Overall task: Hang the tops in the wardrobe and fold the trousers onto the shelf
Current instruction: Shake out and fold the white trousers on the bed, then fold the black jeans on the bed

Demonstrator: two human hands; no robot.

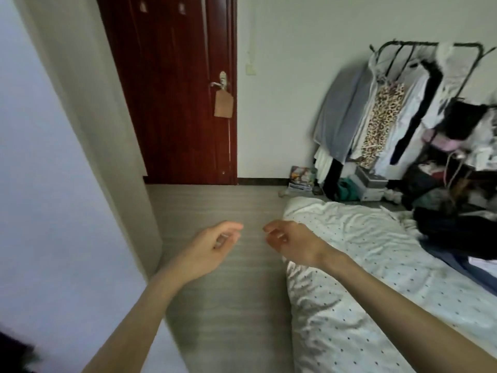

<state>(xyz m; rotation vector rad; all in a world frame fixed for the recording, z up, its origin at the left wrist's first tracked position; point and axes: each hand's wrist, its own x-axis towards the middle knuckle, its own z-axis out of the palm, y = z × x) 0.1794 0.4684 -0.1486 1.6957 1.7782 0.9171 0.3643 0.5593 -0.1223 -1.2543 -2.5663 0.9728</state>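
Reaching forward over the grey floor, both bare arms extend side by side with the hands close together but apart. The left hand hangs with its fingers loosely curled and nothing in its grasp. The right hand is in the same state: fingers loosely bent, thumb near the forefinger, nothing held. The right hand sits just at the near corner of the bed, which carries a white dotted cover.

Clothing for the task lies well apart from both hands. A dark heap of garments rests on the far right part of the bed, beyond the right forearm; whether it holds tops or trousers cannot be told. Farther back, against the wall, a black clothes rack stands crowded with hanging items, among them a leopard-print garment and a grey piece. Boxes and loose articles sit on the floor beneath it.

A pale panel fills the left side, close beside the left arm. Behind it stands a dark red door with a tag hung on its handle.
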